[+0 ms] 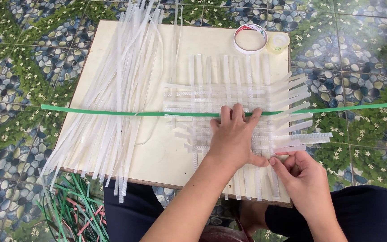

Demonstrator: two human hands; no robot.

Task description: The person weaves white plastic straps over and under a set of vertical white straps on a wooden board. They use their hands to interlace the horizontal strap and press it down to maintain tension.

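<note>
Left hand point(234, 136) pressed flat, fingers spread, on woven white strips point(229, 96), right hand point(302, 179) at four o'clock pinching one white strip point(292, 148).

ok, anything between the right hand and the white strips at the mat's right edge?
Nothing visible. The right hand already has its fingertips at the ends of the white strips jutting from the woven mat. The left hand lies flat on the mat beside it, not in the way.
</note>
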